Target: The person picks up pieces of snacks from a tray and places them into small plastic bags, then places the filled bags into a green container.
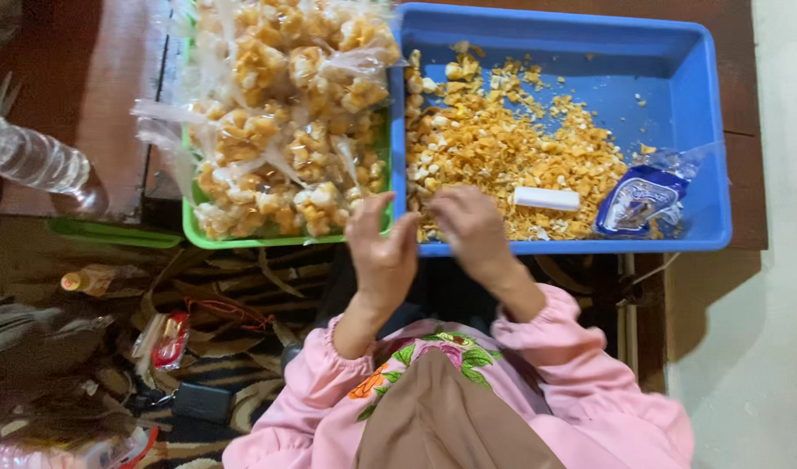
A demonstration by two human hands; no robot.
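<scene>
A person in a pink long-sleeved top, seen from above, sits before two plastic trays on a dark wooden surface. The left hand [383,252] is raised at the near edge where the trays meet, fingers curled together as if pinching something small; whether it actually holds a bag or a piece of snack I cannot tell. The right hand [474,227] rests palm down over the near rim of the rectangular blue plastic tray [676,61], fingers loosely bent and touching the loose heap of broken yellow-orange snack pieces [503,143] spread across the tray's left half. A small white block [546,198] lies on the heap just beside that hand, and a blue and white printed plastic packet [639,200] lies at the tray's right end.

To the left, touching the blue tray, a green plastic tray [242,240] is piled high with clear plastic bags filled with the same snack [286,113]. The step in hand looks like portioning; the next move seems to call for a measured pinch of pieces. A clear plastic water bottle [29,156] lies further left.
</scene>
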